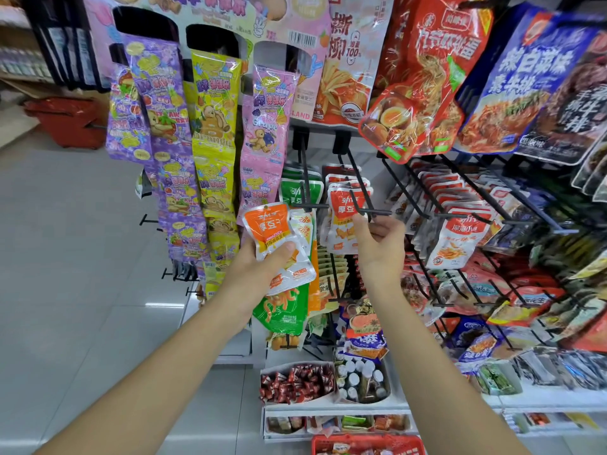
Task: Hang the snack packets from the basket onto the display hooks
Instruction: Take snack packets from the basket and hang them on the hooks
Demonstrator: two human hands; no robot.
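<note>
A: Where's the orange packet point(267, 226)?
B: Left of the hook point(381, 212), pinched in the left grip point(256, 270). Probably light, floppy, slick; take its top edge.
A: Right grip point(377, 247)?
B: Curled at the hook's tip; hold unclear.
</note>
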